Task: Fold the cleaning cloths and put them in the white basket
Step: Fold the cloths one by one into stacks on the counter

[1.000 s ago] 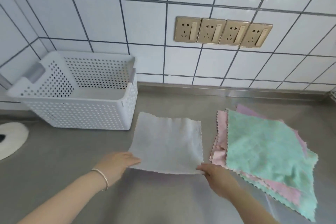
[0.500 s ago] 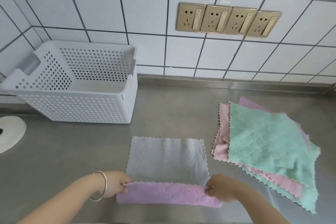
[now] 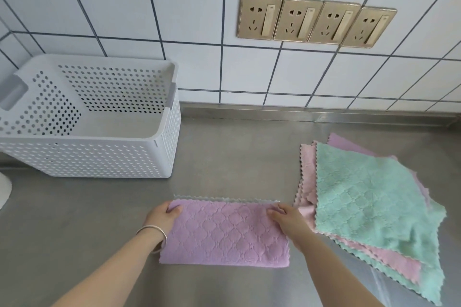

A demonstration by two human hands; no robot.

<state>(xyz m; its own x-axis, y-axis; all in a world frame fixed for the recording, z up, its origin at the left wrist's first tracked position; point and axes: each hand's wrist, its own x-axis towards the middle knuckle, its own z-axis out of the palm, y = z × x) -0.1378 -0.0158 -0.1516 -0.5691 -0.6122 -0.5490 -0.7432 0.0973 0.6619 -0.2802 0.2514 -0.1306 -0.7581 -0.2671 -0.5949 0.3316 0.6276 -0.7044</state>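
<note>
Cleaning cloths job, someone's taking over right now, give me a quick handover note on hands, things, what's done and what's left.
Left hand and right hand each pinch a far corner of the purple cloth, which lies folded in half on the steel counter.
The white basket stands at back left with no cloth visible inside.
The unfolded pile of green and pink cloths lies to the right.
Done: one fold.
Left: finish this cloth, basket it, then fold the pile.

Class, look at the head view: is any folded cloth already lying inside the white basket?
No: the white basket shows only its bare floor, while the purple cloth lies on the steel counter.
</note>
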